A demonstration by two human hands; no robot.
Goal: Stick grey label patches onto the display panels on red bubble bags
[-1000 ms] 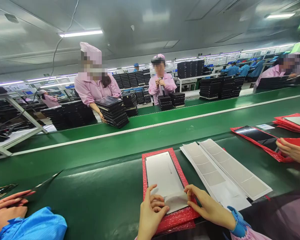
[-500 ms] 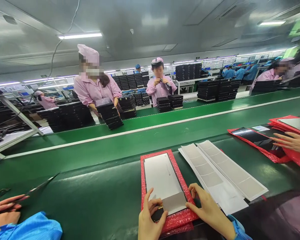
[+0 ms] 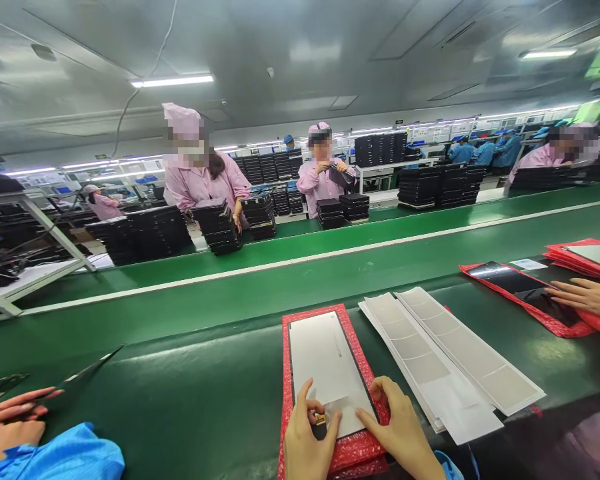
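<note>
A white-backed display panel (image 3: pixel 316 340) with a thin dark edge lies on red bubble wrap (image 3: pixel 356 347). My left hand (image 3: pixel 307 433) rests over its lower left part, thumb and index finger apart, other fingers curled. Between them show a black tab and a small gold connector (image 3: pixel 321 419). A pale, thin film piece (image 3: pixel 336 403) sits beside these fingertips; whether they touch it I cannot tell. My right hand (image 3: pixel 397 413) is at the lower right corner, its thumb tip on the panel and its bent index finger apart, near the wrap's edge.
Sheets of grey rectangular labels (image 3: pixel 440 360) lie right of the panel. A co-worker's hand (image 3: pixel 587 297) is on another wrapped panel (image 3: pixel 525 287); another's hand (image 3: pixel 15 420) is far left. Beyond the green conveyor (image 3: pixel 260 280), people in pink handle stacked black panels (image 3: pixel 215 227).
My right thumb has moved left, further onto the panel. The broad grey piece across the panel's lower part now looks smaller and paler. The view has shifted slightly.
</note>
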